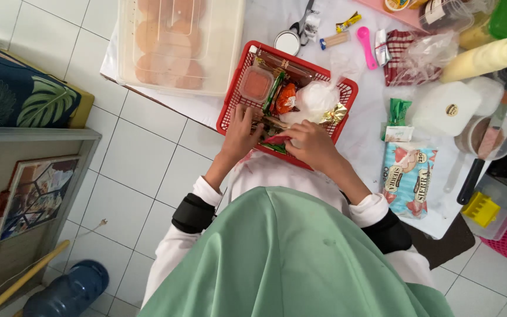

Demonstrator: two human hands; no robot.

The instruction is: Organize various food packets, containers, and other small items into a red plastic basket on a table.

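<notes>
Both hands reach into the red basket (233, 95): left hand (240, 130) loose-fingered on the packets, right hand (308, 142) pinching a green-red packet (275, 142).

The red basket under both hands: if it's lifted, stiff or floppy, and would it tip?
Red basket looks like rigid plastic mesh, so probably stiff. It is packed with packets and a small tub, so contents may shift. Left hand and right hand are in it.

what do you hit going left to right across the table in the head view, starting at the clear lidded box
Clear lidded box → red basket with both hands in it, left hand then right hand → pink spoon → green packet → white tub → yellow squeeze bottle.
</notes>
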